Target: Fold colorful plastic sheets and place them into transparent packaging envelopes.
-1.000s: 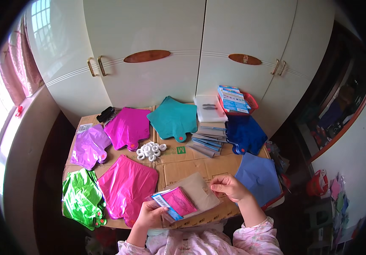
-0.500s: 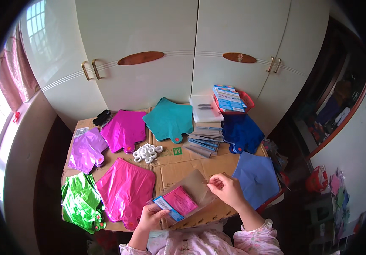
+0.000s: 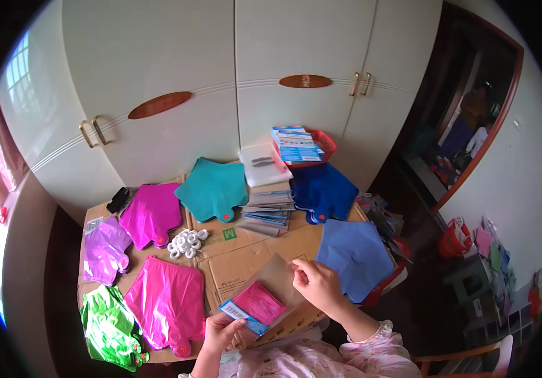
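Note:
Above the near edge of the table I hold a clear plastic bag [image 3: 282, 267]. Inside it lie a folded pink foil piece [image 3: 259, 302] and a blue-and-white card strip [image 3: 244, 315] with a barcode. My left hand [image 3: 220, 331] is closed on the lower left corner, thumb over the card. My right hand [image 3: 316, 283] pinches the bag's far right edge between thumb and fingers. Left of the bag lies a flat pink foil balloon [image 3: 167, 302]. A periwinkle blue balloon stack [image 3: 354, 258] lies beyond my right hand.
White ribbon rolls [image 3: 187, 243] sit mid-table. Teal [image 3: 211, 189], magenta [image 3: 151, 214], lilac [image 3: 104, 251], green [image 3: 110, 324] and dark blue [image 3: 324, 189] balloons ring the cardboard top [image 3: 220, 252]. Packed bags [image 3: 266, 211] are stacked near a red basket [image 3: 327, 146]. A wooden chair [image 3: 472, 359] stands at right.
My view has swung to the right, so the table appears farther left and a chair shows at the lower right. Both hands keep hold of the bag, almost unchanged in pose.

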A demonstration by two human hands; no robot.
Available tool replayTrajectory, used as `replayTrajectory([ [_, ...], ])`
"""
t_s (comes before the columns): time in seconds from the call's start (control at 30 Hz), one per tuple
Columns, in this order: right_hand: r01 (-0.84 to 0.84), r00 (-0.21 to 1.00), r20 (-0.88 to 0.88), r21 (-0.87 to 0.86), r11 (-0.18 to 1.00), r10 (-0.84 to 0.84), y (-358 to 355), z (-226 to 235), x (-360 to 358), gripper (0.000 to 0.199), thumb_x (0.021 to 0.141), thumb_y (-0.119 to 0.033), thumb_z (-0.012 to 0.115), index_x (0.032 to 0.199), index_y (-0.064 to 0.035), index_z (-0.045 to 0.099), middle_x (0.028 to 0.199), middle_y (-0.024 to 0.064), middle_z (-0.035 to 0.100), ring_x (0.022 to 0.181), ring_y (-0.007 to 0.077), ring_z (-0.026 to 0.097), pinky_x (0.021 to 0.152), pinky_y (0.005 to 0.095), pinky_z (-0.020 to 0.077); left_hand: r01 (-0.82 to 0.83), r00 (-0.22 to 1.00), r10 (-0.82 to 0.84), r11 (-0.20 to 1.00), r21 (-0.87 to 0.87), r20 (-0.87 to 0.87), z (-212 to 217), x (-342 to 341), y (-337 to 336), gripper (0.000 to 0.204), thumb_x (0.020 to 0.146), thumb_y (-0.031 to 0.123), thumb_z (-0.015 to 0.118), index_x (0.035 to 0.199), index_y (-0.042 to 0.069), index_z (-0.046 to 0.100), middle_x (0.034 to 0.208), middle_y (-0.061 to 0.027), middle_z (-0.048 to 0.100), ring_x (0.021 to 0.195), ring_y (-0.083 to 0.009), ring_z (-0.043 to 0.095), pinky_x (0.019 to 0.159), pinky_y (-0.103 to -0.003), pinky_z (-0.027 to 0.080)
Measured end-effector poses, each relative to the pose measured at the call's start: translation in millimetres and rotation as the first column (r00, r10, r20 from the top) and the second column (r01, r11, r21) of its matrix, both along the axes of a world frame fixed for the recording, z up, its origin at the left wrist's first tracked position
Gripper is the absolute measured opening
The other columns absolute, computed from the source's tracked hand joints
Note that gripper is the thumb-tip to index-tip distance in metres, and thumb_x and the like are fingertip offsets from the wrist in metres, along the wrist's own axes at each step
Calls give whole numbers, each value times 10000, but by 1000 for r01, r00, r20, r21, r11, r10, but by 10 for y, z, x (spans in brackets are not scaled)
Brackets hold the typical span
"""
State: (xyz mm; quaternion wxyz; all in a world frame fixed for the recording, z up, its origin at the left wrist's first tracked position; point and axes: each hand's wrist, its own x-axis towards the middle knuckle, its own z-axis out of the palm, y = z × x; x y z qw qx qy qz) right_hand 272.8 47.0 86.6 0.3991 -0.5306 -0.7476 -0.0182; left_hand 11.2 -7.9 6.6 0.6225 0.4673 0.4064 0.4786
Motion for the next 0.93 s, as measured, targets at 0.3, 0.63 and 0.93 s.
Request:
replayTrajectory([
  [0.3,-749,555,-830,-523,406,-46,43,-32,614,204,912,-138,596,1025,17,665,870,9,676,740,52,595,680,197,476,54,998,-55,997,-58,-20,8,70,72,177,833,31,684,998,-32,676,891,-36,688,809,-87,613,749,-249,499],
  [0.63,-937,184,-945,-252,242,-272,36,-177,612,216,848,-124,683,1024,-2,654,934,37,669,844,108,624,792,255,505,92,989,-86,995,-42,119,-87,49,79,225,792,74,728,972,-48,671,929,-82,691,846,-149,634,809,-307,492],
  [0.93,-995,-97,-936,88,39,-339,50,-346,468,351,824,-161,687,1134,-50,563,1021,33,647,905,139,628,858,295,499,108,967,-100,994,-23,234,-21,74,70,143,786,25,719,915,-33,697,879,-87,704,807,-132,635,791,-287,492],
])
